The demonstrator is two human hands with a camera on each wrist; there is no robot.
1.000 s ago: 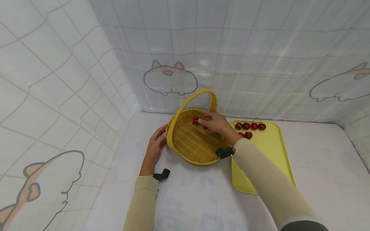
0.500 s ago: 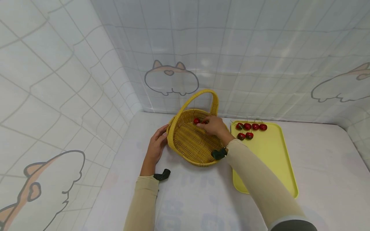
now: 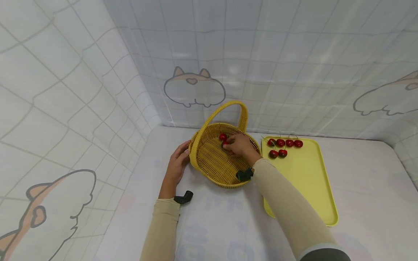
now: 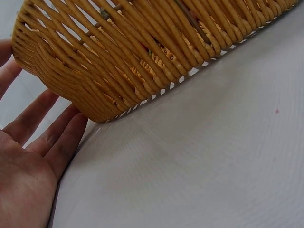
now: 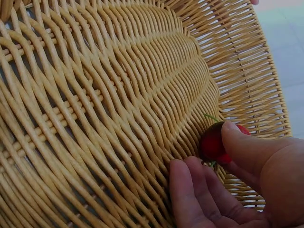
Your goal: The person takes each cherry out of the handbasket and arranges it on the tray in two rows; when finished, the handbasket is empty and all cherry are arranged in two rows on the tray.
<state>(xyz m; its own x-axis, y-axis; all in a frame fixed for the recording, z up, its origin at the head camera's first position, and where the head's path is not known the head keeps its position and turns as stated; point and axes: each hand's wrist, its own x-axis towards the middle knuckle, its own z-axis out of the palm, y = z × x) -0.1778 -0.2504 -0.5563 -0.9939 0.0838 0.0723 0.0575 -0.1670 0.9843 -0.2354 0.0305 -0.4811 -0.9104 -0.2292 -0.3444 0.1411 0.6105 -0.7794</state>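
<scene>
A round yellow wicker basket (image 3: 212,163) with a tall arched handle stands on the table. My right hand (image 3: 241,145) reaches inside it, pinching a dark red cherry (image 5: 212,144) between thumb and fingers, low over the woven bottom. Another cherry (image 3: 222,137) lies just behind that one, near the basket's back wall. At the basket's left side, my left hand (image 3: 176,164) rests its nearly straight fingertips against the weave. The left wrist view shows its fingers (image 4: 66,137) spread along the lower wall, with the palm away from the basket.
To the right of the basket lies a yellow tray (image 3: 303,188), partly under the right sleeve (image 3: 290,206). Several stemmed cherries (image 3: 282,153) sit in two rows at its back left. A tiled-pattern curtain (image 3: 277,72) rises behind the table, another along the left.
My right hand has shifted slightly toward the front inside the basket, its forearm swinging left. More of the tray's cherries are uncovered. The left hand keeps its place on the basket.
</scene>
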